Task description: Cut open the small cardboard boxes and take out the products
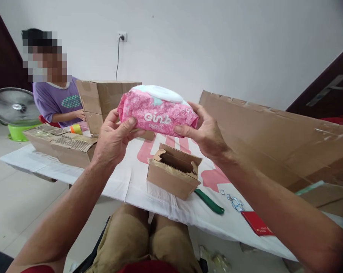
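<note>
On the left of the creased, white-sheeted table [137,185] lies a long brown cardboard carton [67,151]. Centrally, the left hand [112,138] grips the left end of a pink, rounded, soft-film packet [157,117], raised above the table; below stands a small, open-topped brown cardboard box [170,180]. The right hand [208,131] grips the packet's right end. Judged step: two-handed holding-up; the next move calls for even support of the apparently pliant film. Farther right lies a smooth, curved green handle [211,203].
</note>
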The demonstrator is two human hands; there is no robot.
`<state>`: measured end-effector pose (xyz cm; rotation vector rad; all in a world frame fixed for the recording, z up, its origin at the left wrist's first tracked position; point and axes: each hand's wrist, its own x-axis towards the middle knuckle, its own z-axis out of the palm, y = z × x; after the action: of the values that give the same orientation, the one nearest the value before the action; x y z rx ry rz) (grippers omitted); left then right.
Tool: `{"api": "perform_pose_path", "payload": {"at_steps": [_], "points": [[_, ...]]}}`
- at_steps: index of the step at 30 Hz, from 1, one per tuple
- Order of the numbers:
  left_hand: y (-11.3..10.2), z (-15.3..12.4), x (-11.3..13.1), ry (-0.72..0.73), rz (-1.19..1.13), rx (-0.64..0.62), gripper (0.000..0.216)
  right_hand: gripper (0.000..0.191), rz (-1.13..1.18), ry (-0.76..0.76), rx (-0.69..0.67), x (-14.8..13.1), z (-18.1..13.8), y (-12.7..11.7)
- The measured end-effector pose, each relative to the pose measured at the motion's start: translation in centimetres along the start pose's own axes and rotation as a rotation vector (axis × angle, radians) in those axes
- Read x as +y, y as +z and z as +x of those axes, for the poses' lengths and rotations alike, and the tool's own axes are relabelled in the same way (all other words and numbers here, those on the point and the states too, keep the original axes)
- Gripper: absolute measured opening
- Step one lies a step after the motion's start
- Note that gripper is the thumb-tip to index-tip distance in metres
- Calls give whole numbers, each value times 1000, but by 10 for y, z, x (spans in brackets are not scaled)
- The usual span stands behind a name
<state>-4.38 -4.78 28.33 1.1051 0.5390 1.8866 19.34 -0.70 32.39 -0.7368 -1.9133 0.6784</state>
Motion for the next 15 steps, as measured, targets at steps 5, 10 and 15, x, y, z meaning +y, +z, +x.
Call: {"api": "perform_pose_path", "payload": {"at_steps": [5,10,15], "points": [[-28,29,-33,-62,-5,74,40,111,-43,68,-62,33,37,5],[-48,86,-73,-108,-23,212,37,116,-156,115,-92,75,95,19],[-83,119,-134,-166,219,364,43,113,-293,214,-193,149,137,40]]}}
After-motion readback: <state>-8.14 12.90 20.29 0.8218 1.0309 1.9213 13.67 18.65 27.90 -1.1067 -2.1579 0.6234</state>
